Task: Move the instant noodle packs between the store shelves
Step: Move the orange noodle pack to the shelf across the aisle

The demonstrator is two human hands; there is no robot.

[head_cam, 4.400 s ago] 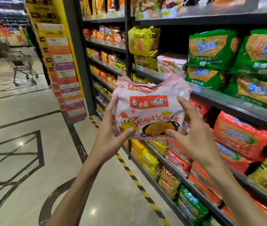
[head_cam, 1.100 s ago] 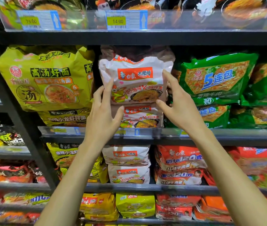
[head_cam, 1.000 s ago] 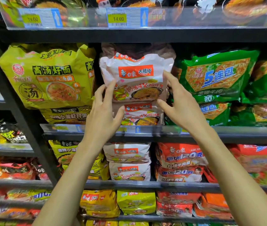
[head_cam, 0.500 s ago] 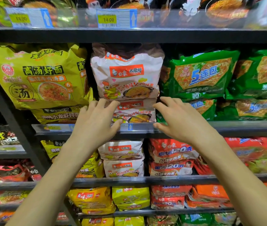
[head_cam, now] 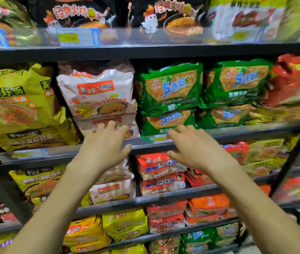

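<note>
A pink and white instant noodle pack (head_cam: 97, 92) stands on the second shelf (head_cam: 237, 132), stacked on another pink pack (head_cam: 108, 123). It sits between yellow packs (head_cam: 15, 101) on the left and green packs (head_cam: 171, 87) on the right. My left hand (head_cam: 105, 145) hovers in front of the shelf edge below the pink packs, fingers relaxed and holding nothing. At the same height further right, my right hand (head_cam: 191, 145) is spread open in front of the shelf rail, also with nothing in it.
Black noodle packs (head_cam: 165, 13) fill the shelf above, behind a price strip (head_cam: 77, 37). Lower shelves carry red packs (head_cam: 160, 167), more pink packs (head_cam: 112, 191), orange and yellow packs. A dark upright post (head_cam: 296, 149) stands at the right.
Both hands let go of the pink pack, which now stands on the shelf, and they have dropped to the shelf edge. The view has shifted slightly and blurred.
</note>
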